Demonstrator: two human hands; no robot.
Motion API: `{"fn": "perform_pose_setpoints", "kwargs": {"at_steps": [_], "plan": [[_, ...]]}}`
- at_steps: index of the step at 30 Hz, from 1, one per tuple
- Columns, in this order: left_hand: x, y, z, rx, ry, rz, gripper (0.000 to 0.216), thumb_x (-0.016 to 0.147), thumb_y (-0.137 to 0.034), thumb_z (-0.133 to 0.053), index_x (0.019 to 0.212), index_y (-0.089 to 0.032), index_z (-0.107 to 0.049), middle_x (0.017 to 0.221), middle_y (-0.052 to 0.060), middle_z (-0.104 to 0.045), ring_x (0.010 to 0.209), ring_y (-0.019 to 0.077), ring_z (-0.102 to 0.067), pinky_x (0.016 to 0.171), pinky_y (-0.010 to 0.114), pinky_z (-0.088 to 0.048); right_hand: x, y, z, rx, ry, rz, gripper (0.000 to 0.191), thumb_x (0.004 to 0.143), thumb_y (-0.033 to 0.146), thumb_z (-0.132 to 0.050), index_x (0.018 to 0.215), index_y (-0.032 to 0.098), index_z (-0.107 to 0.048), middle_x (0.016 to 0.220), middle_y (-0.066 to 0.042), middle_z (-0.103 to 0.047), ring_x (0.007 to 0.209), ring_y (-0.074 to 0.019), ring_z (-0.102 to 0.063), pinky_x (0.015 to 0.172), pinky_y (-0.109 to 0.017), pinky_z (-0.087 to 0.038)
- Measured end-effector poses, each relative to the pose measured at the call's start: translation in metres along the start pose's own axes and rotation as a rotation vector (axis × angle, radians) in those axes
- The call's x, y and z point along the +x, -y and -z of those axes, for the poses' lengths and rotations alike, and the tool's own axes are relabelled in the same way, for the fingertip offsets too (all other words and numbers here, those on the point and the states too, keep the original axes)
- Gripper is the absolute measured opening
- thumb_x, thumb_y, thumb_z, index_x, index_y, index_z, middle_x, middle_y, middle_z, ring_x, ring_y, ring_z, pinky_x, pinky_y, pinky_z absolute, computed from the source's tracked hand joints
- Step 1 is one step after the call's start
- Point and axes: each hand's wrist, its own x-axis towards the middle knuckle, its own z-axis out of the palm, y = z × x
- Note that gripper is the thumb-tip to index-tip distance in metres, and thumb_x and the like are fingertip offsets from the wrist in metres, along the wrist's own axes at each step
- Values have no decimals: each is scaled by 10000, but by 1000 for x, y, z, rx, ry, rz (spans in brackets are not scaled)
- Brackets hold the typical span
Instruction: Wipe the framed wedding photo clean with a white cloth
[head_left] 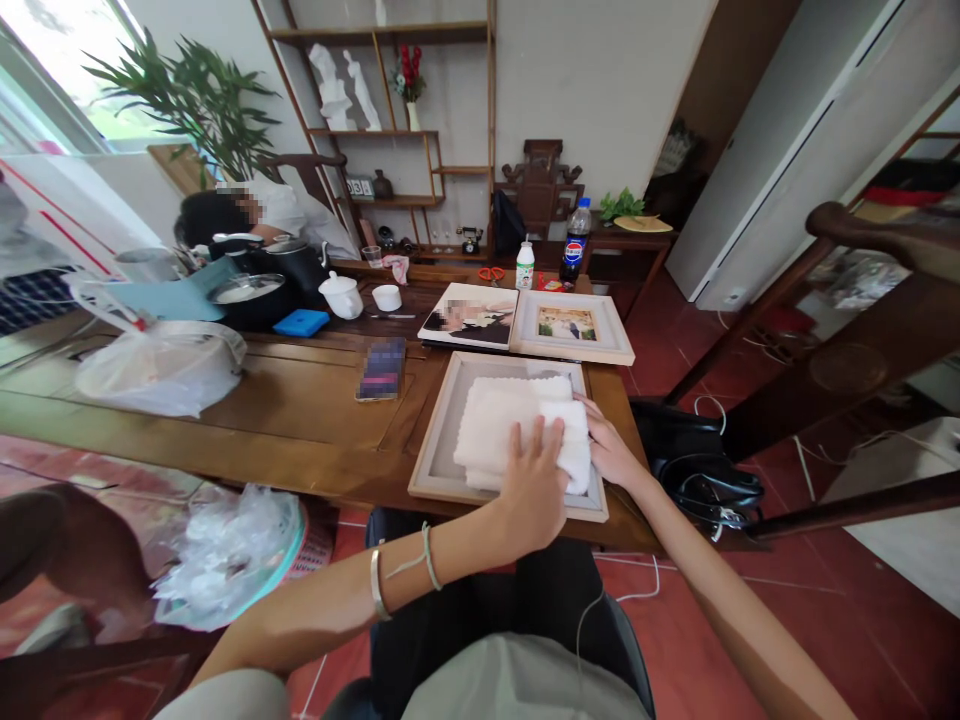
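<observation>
Towel [504, 425], white, folded, lies on picture frame [439, 470] at worktop [300, 400] near edge. Left hand [534, 480] flat, fingers spread, pressing towel's near part. Right hand [609, 448] open, touching towel's right edge. Phone [382, 369] just left of frame.

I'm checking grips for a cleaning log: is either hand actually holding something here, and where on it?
Neither grips anything. The left hand presses flat on the folded white cloth over the pale wooden picture frame; the right hand rests against the cloth's right edge.
</observation>
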Motion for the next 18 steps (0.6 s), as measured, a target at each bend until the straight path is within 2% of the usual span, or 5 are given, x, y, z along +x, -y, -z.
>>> {"fn": "perform_pose_setpoints", "kwargs": {"at_steps": [5,9,13,18], "plan": [[-20,-5,4,8,83,-94,313,813,-195,-482,1023,-142,-707,1530,135,-214,1392,405,-138,1087,637,-119,1,1,1,-16,9,3,337,920,305,-434,1224,292,-579,1331,-55,-529,1327,-277,-332,1082,-516,-300],[-30,-1,5,98,109,-127,335,825,-213,-470,1061,-136,-694,1531,119,-218,1387,409,-162,1083,632,-156,0,-3,0,-21,13,-6,392,923,325,-425,1304,275,-506,1387,-68,-473,1346,-282,-303,1076,-526,-310],[-42,15,9,197,134,-74,313,828,-220,-476,1034,-177,-707,1519,84,-259,1378,392,-216,1074,631,-191,-2,-7,-1,-19,10,14,441,902,243,-426,1339,292,-458,1406,-45,-450,1354,-265,-297,1109,-554,-246],[-66,49,18,290,108,62,274,764,-161,-523,940,-201,-728,1480,53,-343,1344,358,-326,1056,605,-273,-2,-9,-2,-15,21,-4,497,871,160,-414,1344,307,-448,1411,-21,-442,1361,-249,-284,1113,-576,-230]]}}
